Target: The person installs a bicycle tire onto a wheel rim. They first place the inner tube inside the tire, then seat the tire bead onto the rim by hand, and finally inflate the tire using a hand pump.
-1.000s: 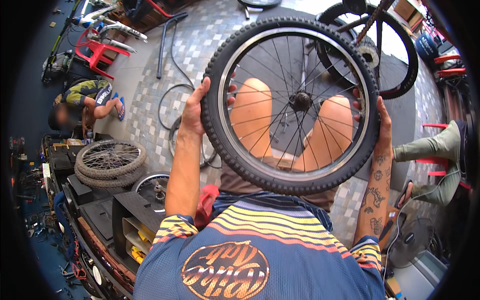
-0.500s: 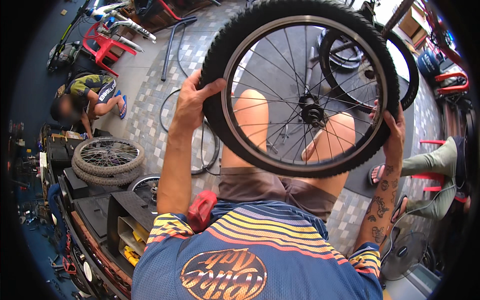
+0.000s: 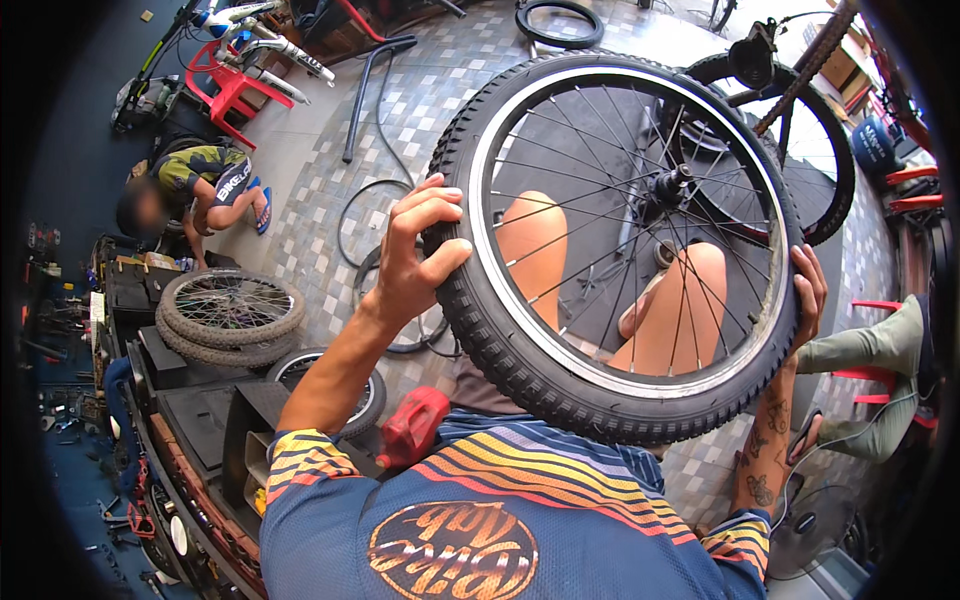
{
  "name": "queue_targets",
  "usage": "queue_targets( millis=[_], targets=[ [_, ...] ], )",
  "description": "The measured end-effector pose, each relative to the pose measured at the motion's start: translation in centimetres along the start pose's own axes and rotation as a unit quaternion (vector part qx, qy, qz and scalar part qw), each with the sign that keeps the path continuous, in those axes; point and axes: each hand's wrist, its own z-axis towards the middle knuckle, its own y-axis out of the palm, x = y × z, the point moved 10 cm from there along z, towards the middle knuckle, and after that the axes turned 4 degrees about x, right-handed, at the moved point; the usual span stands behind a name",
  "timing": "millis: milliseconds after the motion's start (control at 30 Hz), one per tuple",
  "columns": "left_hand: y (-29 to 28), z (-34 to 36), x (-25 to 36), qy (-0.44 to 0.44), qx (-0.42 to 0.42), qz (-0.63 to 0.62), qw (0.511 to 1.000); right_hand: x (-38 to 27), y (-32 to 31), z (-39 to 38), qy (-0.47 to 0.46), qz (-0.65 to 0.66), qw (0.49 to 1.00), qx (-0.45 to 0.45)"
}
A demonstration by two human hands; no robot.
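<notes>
A bicycle wheel (image 3: 485, 330) with a knobby black tyre, silver rim and black spokes is held up above my knees, tilted so its face and lower tread show. On its left side, my left hand (image 3: 415, 250) grips the tyre, thumb on the sidewall and fingers over the outer edge. Opposite, my right hand (image 3: 808, 297) is wrapped around the tyre's right side, its palm partly hidden behind the rubber. The hub (image 3: 668, 186) with its protruding axle sits in the middle of the spokes, touched by neither hand.
A red jug (image 3: 415, 428) is beside my left hip. Two stacked wheels (image 3: 230, 312) lie at the left, near a crouching person (image 3: 195, 190). Another bicycle's wheel (image 3: 845, 165) stands beyond the held one. A loose tyre (image 3: 560, 22) lies on the tiled floor; someone's legs (image 3: 870, 345) are at right.
The wheel has come lower and nearer to me and tilted, showing more tread along its lower edge. My left fingers have shifted onto the tyre's outer edge.
</notes>
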Motion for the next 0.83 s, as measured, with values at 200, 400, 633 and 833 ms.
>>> queue_targets(
  millis=[200,400,633,833],
  targets=[
    [-0.3,0.2,0.0,-0.008,-0.011,-0.013,1.0,-0.3,-0.2,-1.4,0.01,-0.005,1.0,-0.003],
    [-1.0,0.8,0.3,-0.018,-0.018,-0.013,1.0,1.1,0.2,-3.3,-0.005,-0.031,0.999,-0.023],
    [-1.8,2.5,0.6,-0.064,-0.04,-0.033,0.997,1.6,-0.1,-4.8,0.03,-0.017,0.999,0.005],
    [-2.6,4.0,0.6,-0.081,-0.044,-0.02,0.996,2.6,0.7,-6.1,0.092,-0.009,0.995,0.026]
  ],
)
